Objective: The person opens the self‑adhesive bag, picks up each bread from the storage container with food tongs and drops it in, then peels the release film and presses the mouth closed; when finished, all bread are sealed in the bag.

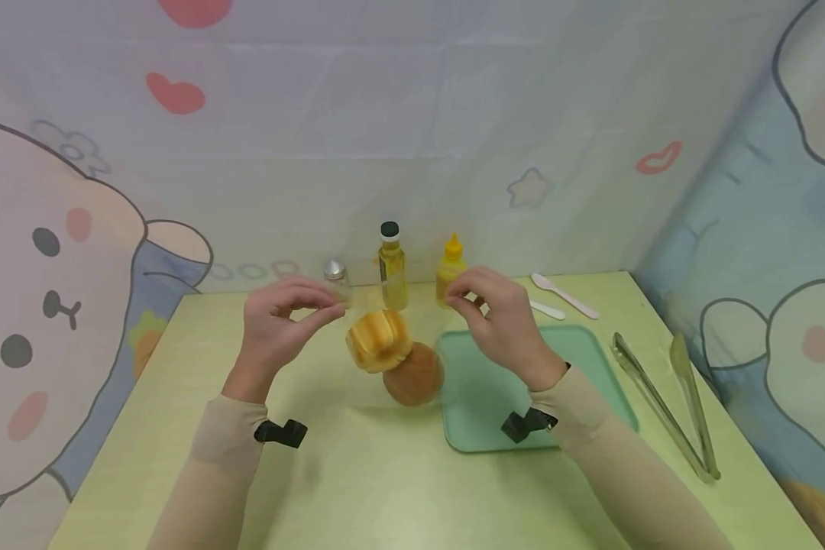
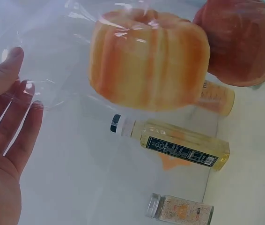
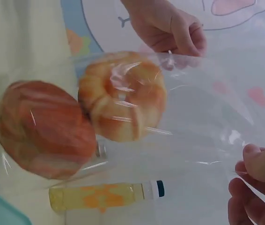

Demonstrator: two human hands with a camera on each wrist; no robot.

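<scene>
My left hand (image 1: 280, 325) and right hand (image 1: 500, 325) are raised above the table, each pinching the upper edge of a clear plastic bag (image 3: 202, 122) between thumb and fingers. Inside the bag, low between the hands, is a golden ring-shaped bread (image 1: 378, 341) with ridged sides. Touching it is a round brown bun (image 1: 414, 376), lower and to the right. Through the film in the left wrist view, the ring bread (image 2: 149, 61) hangs beyond the left hand (image 2: 8, 140). The right wrist view shows the right hand (image 3: 261, 183) at the bag's edge.
Behind the bag stand a shaker (image 1: 334, 273), an oil bottle (image 1: 393, 275) and a yellow squeeze bottle (image 1: 451, 263). A green tray (image 1: 474, 439) lies right of centre, with metal tongs (image 1: 667, 412) beyond it. Two spoons, one pink (image 1: 567, 296), lie behind the tray.
</scene>
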